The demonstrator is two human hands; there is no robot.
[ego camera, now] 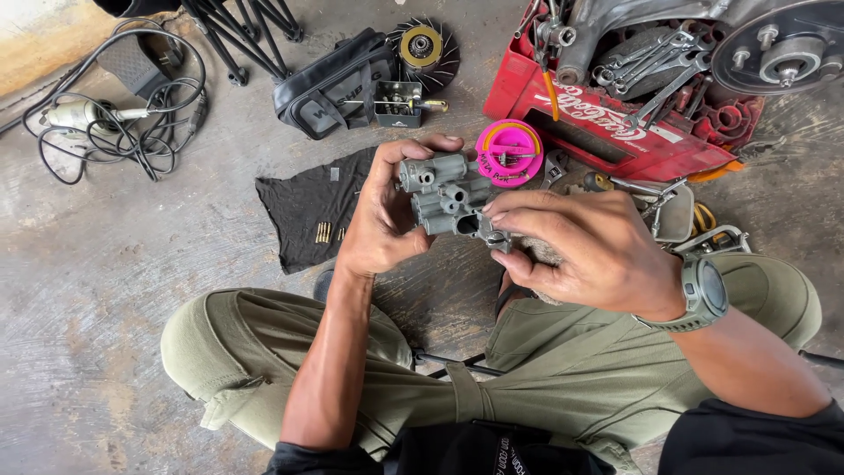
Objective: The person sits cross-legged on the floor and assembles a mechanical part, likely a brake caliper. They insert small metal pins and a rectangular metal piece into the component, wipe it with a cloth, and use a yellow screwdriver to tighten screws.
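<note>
**Grey metal part held over a workshop floor**

A worn, stained concrete floor [88,290] fills the scene, with tools spread along its far side. The person sits low, knees in olive trousers [563,369] spread to left and right. Both hands meet above the floor near the middle of the view, around a grey cast-metal carburetor body [444,195]. The left hand [382,215] wraps it from the left, thumb over the top and fingers curled behind, gripping firmly. The right hand [585,251], with a grey wristwatch [703,295] on its wrist, comes in from the right; its fingertips [494,211] are pinched narrow on the near right corner of the part.

Just beyond the hands lies a black cloth [308,211] with small brass pieces [323,232] on it. To its right sits a round pink container [509,151]. Far right stands a red plastic crate [607,123] holding wrenches [655,75]. Farther back are a black bag [330,88] and a finned round part [424,48]; at far left a power tool with a coiled cable [114,123].
</note>
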